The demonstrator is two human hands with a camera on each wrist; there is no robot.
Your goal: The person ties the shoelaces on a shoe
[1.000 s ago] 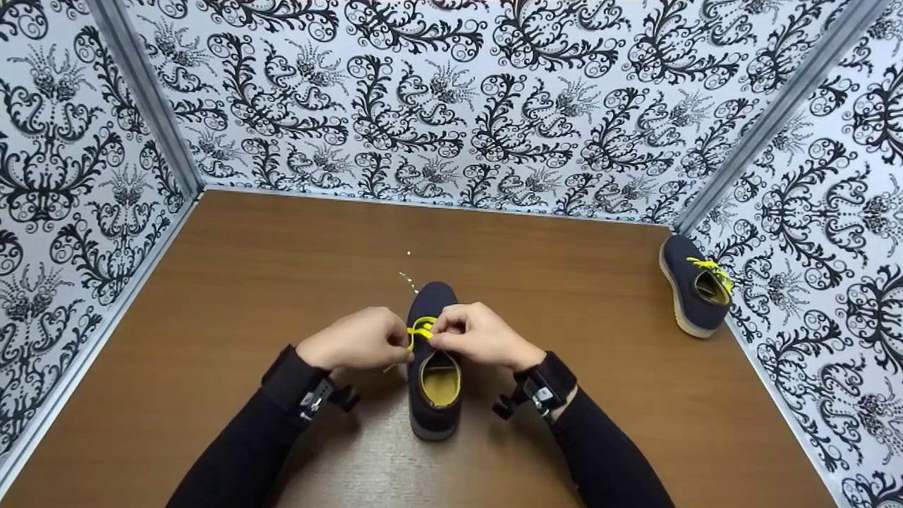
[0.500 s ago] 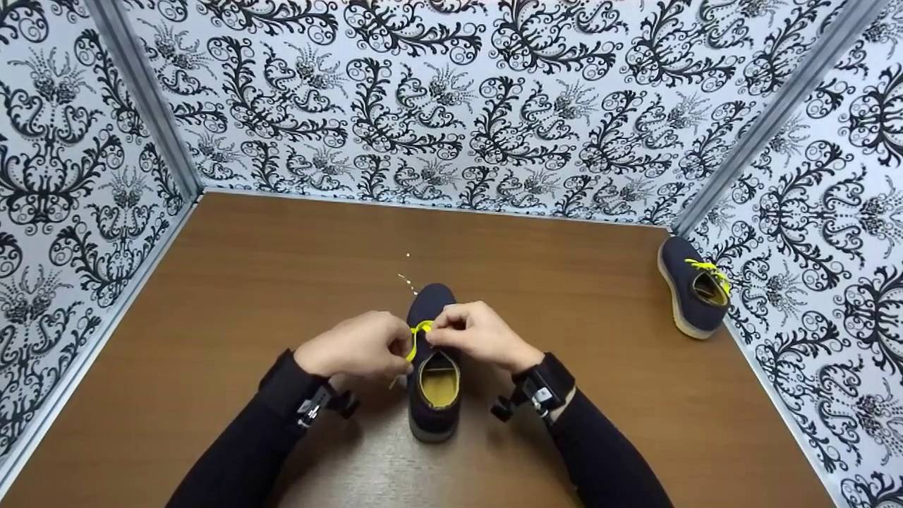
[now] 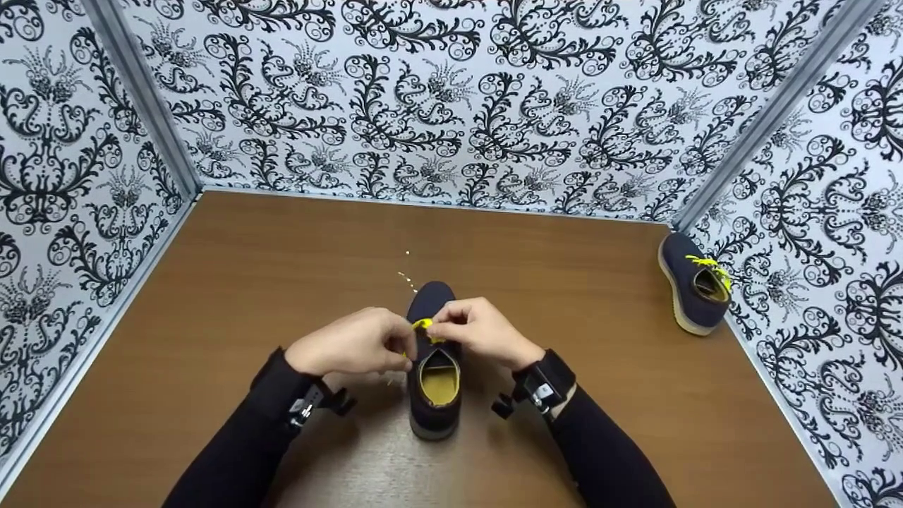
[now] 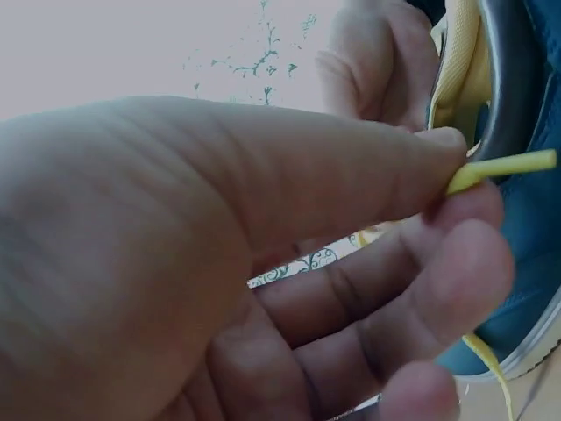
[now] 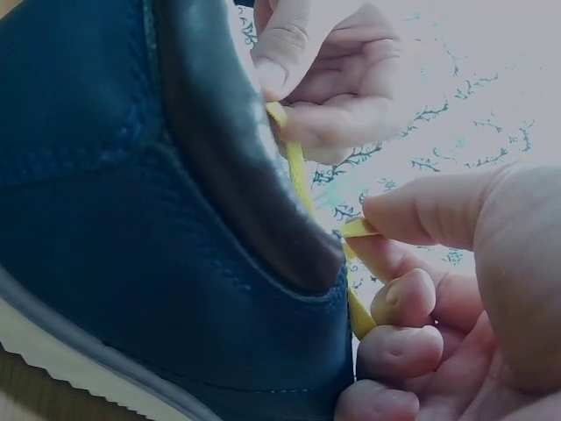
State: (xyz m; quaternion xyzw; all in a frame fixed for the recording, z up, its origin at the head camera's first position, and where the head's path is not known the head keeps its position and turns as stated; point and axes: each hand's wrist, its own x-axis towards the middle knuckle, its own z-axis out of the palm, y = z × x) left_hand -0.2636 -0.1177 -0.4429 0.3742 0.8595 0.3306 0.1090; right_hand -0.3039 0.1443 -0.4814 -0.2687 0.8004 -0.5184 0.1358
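A dark navy shoe (image 3: 432,298) with a yellow lining stands upright on the table, its toe pointing away from me. My left hand (image 3: 356,344) is at the shoe's left side. Between thumb and forefinger it pinches a yellow shoelace (image 4: 517,165), whose short end sticks out past the fingertips in the left wrist view. From the right, my right hand (image 3: 483,333) pinches another part of the yellow lace (image 5: 358,229) with thumb and forefinger, close to the shoe's opening. Its other fingers are curled beneath. The hands partly hide the lacing.
A matching navy shoe (image 3: 691,289) with yellow laces leans near the right wall. Brown tabletop (image 3: 282,254) surrounds the near shoe, with small white marks (image 3: 407,281) beyond its toe. Patterned black-and-white walls (image 3: 437,113) enclose the back and sides.
Less of the yellow lace shows beside my left hand, whose fingers now cover more of it. My right hand has barely moved. Both shoes stay in place.
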